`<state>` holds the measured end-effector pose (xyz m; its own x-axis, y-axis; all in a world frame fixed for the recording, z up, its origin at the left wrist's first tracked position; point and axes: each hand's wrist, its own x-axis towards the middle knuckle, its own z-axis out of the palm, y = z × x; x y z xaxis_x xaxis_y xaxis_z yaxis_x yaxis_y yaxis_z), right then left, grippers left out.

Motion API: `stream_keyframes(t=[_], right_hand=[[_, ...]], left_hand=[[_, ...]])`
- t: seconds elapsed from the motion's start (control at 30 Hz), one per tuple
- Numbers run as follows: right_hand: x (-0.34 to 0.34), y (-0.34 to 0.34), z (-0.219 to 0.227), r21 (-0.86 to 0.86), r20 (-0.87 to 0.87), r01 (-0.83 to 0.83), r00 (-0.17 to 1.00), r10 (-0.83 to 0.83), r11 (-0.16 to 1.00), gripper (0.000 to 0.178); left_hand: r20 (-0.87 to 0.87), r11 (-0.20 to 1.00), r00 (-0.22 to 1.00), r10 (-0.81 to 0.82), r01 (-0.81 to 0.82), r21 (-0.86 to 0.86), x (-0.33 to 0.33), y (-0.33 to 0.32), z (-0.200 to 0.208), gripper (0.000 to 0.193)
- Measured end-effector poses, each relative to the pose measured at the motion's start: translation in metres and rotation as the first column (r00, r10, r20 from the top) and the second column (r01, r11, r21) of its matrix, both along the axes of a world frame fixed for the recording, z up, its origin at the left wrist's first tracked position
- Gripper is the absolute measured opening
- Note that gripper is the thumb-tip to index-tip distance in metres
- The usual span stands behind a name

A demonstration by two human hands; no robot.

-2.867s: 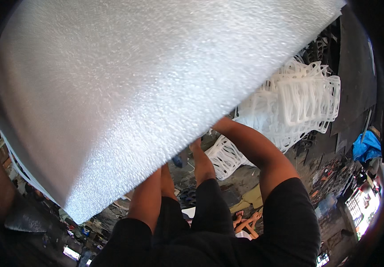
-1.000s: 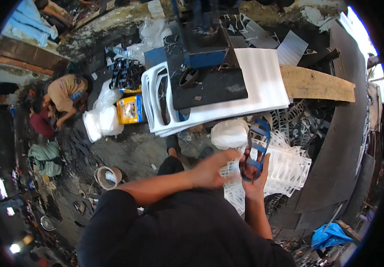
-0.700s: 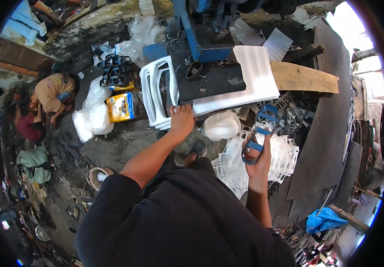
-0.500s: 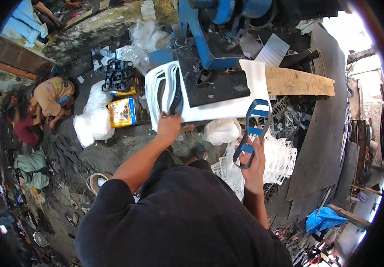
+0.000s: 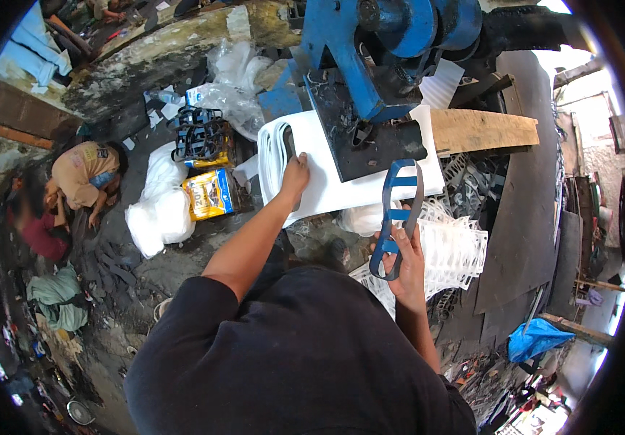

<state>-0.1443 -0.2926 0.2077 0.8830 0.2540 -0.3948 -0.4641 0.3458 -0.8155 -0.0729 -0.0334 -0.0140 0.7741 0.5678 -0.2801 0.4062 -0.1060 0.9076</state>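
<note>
My right hand (image 5: 403,264) grips a blue and dark sole-shaped cutting die (image 5: 401,214), a tall metal outline with cross bars, held upright. A white foam-like sheet (image 5: 330,174) lies under the black plate (image 5: 385,150) of a blue press (image 5: 359,80). Several long curved outlines mark its left end. There my left hand (image 5: 296,177) rests with its fingers closed at the edge of a dark, narrow sole-shaped opening. What those fingers hold, if anything, is hidden. White cut-out sheet scraps (image 5: 457,252) lie beyond my right hand.
Left of the sheet are a yellow package (image 5: 207,194), white plastic bundles (image 5: 160,221) and dark strapped pieces (image 5: 200,134). A wooden board (image 5: 482,130) juts out right of the press. Large dark sheets (image 5: 519,196) lean beyond it. Two people crouch at far left, one in a tan shirt (image 5: 84,172).
My left hand has moved up along the sheet, farther from its near edge. The die in my right hand has shifted slightly left. My view has also shifted, showing more of the press.
</note>
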Motion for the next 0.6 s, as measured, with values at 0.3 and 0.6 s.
stream_keyframes(t=[0.3, 0.6], right_hand=[[-0.013, 0.029, 0.011, -0.217, 0.228, -0.139, 0.955, 0.189, 0.966, 0.065], [0.024, 0.118, -0.074, -0.69, 0.48, -0.053, 0.713, 0.511, 0.722, 0.051]], left_hand=[[0.089, 0.963, 0.962, 0.257, -0.247, -0.108, 0.015, 0.006, -0.048, 0.027], [0.052, 0.664, 0.996, -0.066, 0.083, -0.744, -0.027, 0.052, 0.027, 0.021]])
